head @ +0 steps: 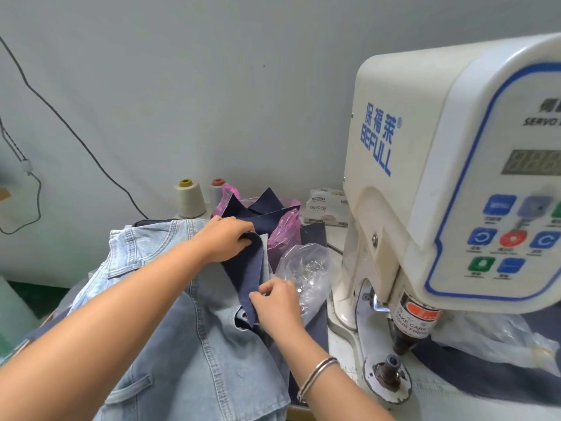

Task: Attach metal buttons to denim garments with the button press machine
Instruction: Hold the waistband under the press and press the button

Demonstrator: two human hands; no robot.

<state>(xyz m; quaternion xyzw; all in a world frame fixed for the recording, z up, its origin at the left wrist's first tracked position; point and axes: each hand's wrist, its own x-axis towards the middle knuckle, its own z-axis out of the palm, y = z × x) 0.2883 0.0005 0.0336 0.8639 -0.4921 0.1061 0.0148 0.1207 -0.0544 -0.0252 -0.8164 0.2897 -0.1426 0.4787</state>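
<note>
Both hands pinched the dark strip (246,268), left hand (226,238) far end, right hand (277,302) nearer the press die (390,370) at right.

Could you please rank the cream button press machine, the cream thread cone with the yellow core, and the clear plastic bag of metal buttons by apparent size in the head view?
1. Cream button press machine, though it sits nearest the camera.
2. Clear plastic bag of metal buttons.
3. Cream thread cone with the yellow core, farthest back.
</note>
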